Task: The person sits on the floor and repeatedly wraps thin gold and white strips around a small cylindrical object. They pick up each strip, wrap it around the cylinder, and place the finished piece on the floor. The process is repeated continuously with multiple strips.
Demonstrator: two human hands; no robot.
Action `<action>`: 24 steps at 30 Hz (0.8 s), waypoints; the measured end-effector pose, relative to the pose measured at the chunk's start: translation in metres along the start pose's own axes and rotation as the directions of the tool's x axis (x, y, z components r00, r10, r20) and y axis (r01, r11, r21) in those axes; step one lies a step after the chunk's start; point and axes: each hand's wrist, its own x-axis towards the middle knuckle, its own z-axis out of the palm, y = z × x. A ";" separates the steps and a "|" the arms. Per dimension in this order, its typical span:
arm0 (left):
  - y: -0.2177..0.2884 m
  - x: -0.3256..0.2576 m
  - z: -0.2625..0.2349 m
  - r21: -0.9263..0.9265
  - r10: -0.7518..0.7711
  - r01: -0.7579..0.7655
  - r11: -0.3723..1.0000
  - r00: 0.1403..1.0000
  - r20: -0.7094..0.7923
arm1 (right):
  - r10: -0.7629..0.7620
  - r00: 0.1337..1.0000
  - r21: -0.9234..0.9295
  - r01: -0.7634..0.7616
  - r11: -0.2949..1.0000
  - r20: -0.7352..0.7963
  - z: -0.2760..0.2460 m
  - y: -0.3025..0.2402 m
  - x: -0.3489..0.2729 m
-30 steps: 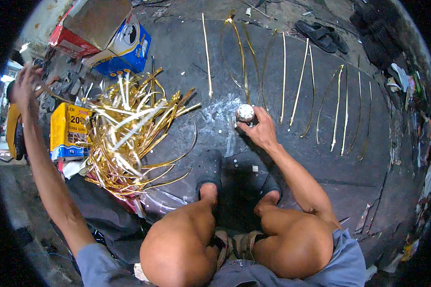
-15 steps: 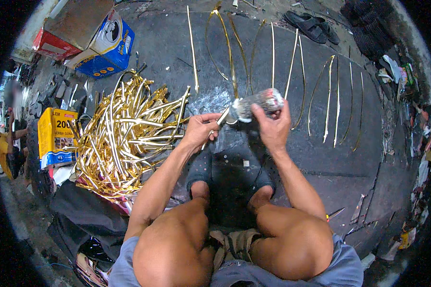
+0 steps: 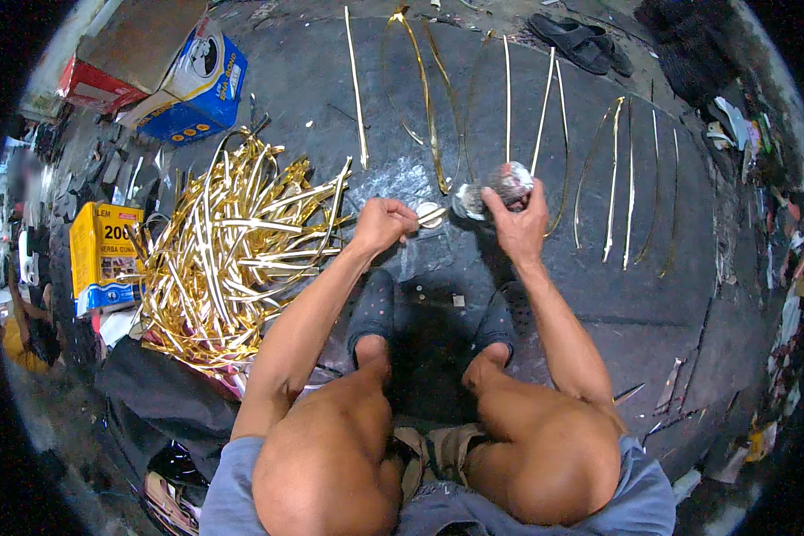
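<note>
Nearest: both knees (image 3: 326, 473) up, wearer low, prob. squatting or on a low seat; keeps the floor within easy reach, I'd judge. Feet in dark shoes (image 3: 372, 308), set apart, bare bit of dark mat (image 3: 420, 344) between.

Just past the feet, L hand (image 3: 384, 225): fingers curled in, narrow, apparently pinching a short pale strip (image 3: 431, 213) by one end; thumb contact can't be made out. Free end points R, above a small pale round thing (image 3: 431, 223); touching or not, can't tell. Pinch at one end prob. leaves the rest of the strip clear.

R hand (image 3: 520, 214): fingers wrapped round a grimy, white-crusted container (image 3: 512, 181), thumb on near side. Held tipped, whitish end (image 3: 468, 202) low & twd L hand; prob. so its mouth faces the strip. Small gap betw. the two.

L of L hand: tangled heap of gold/white strips (image 3: 241, 259), likely put there for L-hand pickup. Beyond its L edge, yellow-&-blue box (image 3: 107, 255).

Farther: row of laid-out strips (image 3: 614, 183), spaced apart, mostly lengthwise away from wearer; spacing maybe so they don't touch or stick. Far L, open blue/white carton (image 3: 196, 89). Far R, dark sandals (image 3: 581, 45) at mat edge.
</note>
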 end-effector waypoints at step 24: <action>0.018 -0.004 0.020 0.199 0.536 -0.524 0.828 0.844 -0.006 | 0.174 0.892 -0.131 -0.130 0.983 0.417 0.059 0.067 0.003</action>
